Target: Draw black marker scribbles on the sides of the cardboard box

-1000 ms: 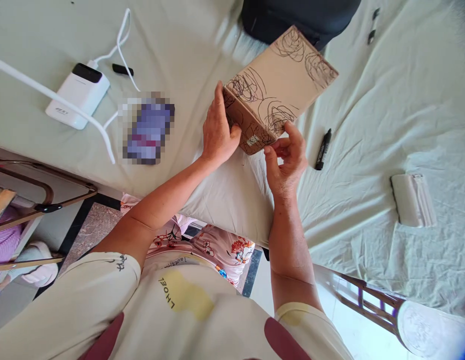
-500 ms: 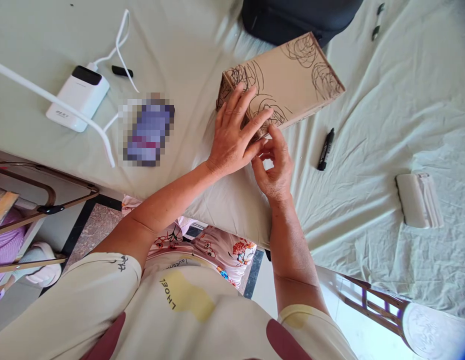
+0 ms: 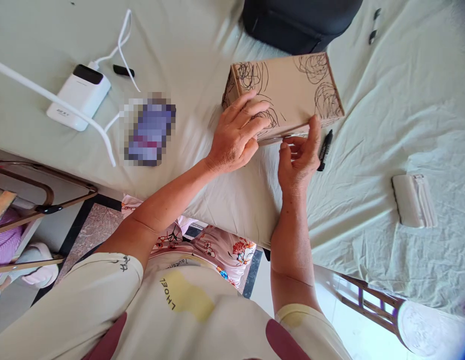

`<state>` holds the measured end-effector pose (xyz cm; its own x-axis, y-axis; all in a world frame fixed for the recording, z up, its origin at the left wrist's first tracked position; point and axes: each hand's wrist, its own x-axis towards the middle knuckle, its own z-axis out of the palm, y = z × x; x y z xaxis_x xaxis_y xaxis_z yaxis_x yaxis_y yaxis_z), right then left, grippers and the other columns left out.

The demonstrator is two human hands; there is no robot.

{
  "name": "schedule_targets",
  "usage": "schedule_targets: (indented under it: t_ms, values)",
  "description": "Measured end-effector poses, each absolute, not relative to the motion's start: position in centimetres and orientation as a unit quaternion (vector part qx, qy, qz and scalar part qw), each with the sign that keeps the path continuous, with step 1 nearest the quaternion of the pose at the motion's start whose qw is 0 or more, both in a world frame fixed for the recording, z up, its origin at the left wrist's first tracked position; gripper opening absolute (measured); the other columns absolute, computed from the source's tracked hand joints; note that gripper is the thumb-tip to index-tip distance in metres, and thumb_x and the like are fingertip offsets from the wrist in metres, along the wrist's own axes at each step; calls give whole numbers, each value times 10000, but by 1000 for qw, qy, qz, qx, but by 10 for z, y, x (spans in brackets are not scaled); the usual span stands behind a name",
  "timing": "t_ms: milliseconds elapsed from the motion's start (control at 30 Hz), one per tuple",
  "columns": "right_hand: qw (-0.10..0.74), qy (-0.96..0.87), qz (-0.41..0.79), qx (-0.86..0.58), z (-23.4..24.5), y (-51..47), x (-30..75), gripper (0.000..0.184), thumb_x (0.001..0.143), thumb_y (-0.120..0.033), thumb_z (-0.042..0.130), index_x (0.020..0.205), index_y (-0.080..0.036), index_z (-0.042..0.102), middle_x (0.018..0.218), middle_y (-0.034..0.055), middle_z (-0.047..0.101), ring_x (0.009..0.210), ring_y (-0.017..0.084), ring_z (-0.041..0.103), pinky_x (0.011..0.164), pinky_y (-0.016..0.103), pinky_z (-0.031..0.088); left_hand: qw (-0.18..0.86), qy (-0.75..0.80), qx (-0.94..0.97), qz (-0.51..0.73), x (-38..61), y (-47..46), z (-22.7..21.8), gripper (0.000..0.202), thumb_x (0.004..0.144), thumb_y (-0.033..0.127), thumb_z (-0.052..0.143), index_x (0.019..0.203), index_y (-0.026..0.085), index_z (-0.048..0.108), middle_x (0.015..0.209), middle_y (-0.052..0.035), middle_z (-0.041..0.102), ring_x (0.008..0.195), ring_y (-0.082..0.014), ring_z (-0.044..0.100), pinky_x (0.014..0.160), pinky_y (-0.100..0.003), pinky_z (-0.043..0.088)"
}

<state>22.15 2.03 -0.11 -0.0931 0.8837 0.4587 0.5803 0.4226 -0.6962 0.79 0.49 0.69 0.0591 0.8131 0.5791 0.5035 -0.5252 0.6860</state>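
A cardboard box with black scribbled swirls at its corners lies on the cloth-covered table. My left hand grips its near left corner, fingers over the top and thumb down by the near side. At the near edge, my right hand holds the box with one finger up against the top rim and the others curled at the side face. Those curled fingertips are partly hidden. Just right of that hand, a black marker lies on the cloth, close to the box.
A black bag stands right behind the box. To the left are a white power bank with a cable, a black cap-like piece and a blurred phone. A white packet and a pen lie to the right.
The box has turned clockwise, its far right corner swinging toward me. My right hand has moved right along the near edge, away from my left hand, which stays at the left corner.
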Motion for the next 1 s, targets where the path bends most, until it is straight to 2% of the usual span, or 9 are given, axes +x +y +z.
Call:
schedule_targets:
  t_ms: [100, 267, 367, 433, 533, 633, 767, 900, 1000]
  values:
    - [452, -694, 156, -539, -3, 26, 229, 678, 989, -419, 594, 1634, -388, 387, 1032, 17, 747, 747, 168, 644, 674, 356, 585, 155, 469, 706, 507, 7, 5, 8, 287, 888, 193, 590, 1084, 351, 728, 1458, 25, 691, 1642, -255, 357, 1387, -541, 303]
    - [471, -655, 171, -566, 1, 29, 235, 783, 924, -269, 593, 1664, -288, 337, 1000, 47, 749, 738, 179, 636, 728, 365, 596, 163, 465, 697, 521, 7, 7, 7, 305, 875, 164, 565, 1055, 357, 719, 1453, 38, 688, 1641, -246, 354, 1407, -564, 251]
    - [482, -626, 175, -587, -7, 36, 240, 860, 875, -241, 604, 1677, -202, 296, 957, 49, 755, 691, 171, 625, 746, 358, 596, 156, 466, 688, 534, 7, 7, 8, 303, 859, 141, 556, 1013, 350, 713, 1420, 25, 705, 1613, -256, 404, 1393, -573, 285]
    - [481, -609, 183, -603, -18, 44, 245, 866, 844, -251, 612, 1656, -167, 324, 933, 46, 757, 660, 170, 634, 733, 358, 596, 145, 471, 675, 548, 8, 7, 8, 293, 853, 135, 547, 976, 348, 706, 1392, 17, 718, 1590, -259, 440, 1377, -572, 322]
    - [452, -617, 190, -616, -37, 56, 252, 801, 824, -294, 626, 1588, -183, 412, 917, 19, 749, 660, 176, 671, 730, 369, 600, 141, 465, 673, 558, 8, 8, 6, 307, 827, 133, 548, 979, 351, 703, 1408, 9, 705, 1585, -257, 446, 1369, -568, 337]
    - [452, -626, 180, -609, -47, 61, 256, 762, 824, -317, 618, 1553, -187, 438, 928, 14, 748, 653, 173, 682, 709, 359, 591, 141, 462, 670, 564, 7, 12, 0, 340, 803, 144, 558, 1017, 362, 707, 1492, 15, 652, 1601, -244, 418, 1372, -554, 329]
    - [440, -637, 176, -609, -48, 60, 257, 670, 836, -338, 616, 1477, -178, 504, 903, 10, 747, 668, 171, 684, 711, 345, 573, 142, 488, 638, 578, 6, 16, -8, 361, 816, 167, 566, 1075, 373, 711, 1625, 43, 540, 1653, -228, 314, 1388, -558, 284]
    - [401, -647, 158, -629, -42, 56, 254, 499, 832, -351, 612, 1298, -172, 616, 843, 8, 738, 706, 187, 680, 761, 369, 554, 156, 513, 597, 597, 3, 21, -17, 373, 906, 228, 567, 1223, 379, 690, 1713, 38, 439, 1678, -240, 262, 1353, -526, 353]
    - [369, -658, 134, -642, -33, 52, 249, 373, 824, -343, 613, 1158, -182, 651, 798, 17, 722, 721, 207, 668, 755, 377, 532, 148, 530, 581, 599, 0, 27, -26, 434, 965, 308, 574, 1388, 396, 617, 1722, 15, 433, 1671, -250, 290, 1319, -488, 404]
